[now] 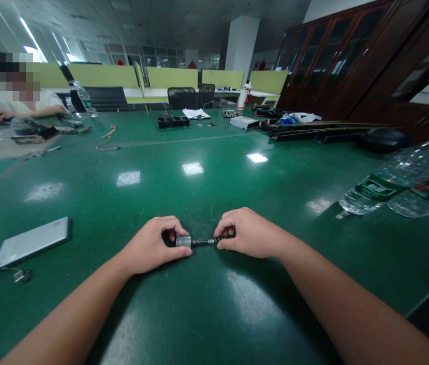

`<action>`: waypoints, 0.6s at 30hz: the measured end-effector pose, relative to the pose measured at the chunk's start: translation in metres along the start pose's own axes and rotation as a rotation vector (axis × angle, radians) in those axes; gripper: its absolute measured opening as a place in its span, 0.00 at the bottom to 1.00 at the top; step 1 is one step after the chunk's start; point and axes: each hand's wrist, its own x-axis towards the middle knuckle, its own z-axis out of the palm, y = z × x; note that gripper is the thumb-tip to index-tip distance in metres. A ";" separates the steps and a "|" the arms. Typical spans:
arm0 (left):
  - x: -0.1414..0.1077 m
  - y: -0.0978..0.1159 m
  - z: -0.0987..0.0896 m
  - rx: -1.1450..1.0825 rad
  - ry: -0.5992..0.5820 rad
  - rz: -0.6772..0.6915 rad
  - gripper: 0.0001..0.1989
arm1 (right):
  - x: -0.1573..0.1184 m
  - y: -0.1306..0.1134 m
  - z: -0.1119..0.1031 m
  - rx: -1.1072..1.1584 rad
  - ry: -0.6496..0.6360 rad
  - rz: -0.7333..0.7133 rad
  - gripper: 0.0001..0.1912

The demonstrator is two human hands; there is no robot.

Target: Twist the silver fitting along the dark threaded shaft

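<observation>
Toward the near edge of the green table (214,309), the left hand (152,246) held a silvery cylinder (183,241) – apparently steadying it – while the right hand (250,233) pinched the outer end of a dark rod (201,243), likely for alignment.

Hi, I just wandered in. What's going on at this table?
A person is holding a small metal assembly just above or on the green table; I can't tell which. The left hand grips a silver cylinder, and a thin rod runs from it to the fingertips of the right hand. A flat grey device lies off to the left.
</observation>
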 end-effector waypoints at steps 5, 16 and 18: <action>0.000 0.001 0.001 0.004 0.010 0.000 0.10 | 0.001 -0.003 0.004 0.006 -0.005 -0.019 0.06; 0.001 0.001 0.002 0.004 0.004 -0.013 0.11 | 0.004 -0.010 0.013 0.055 0.058 -0.047 0.08; 0.001 0.001 0.003 0.006 0.003 -0.016 0.11 | 0.004 -0.011 0.015 0.060 0.070 -0.056 0.08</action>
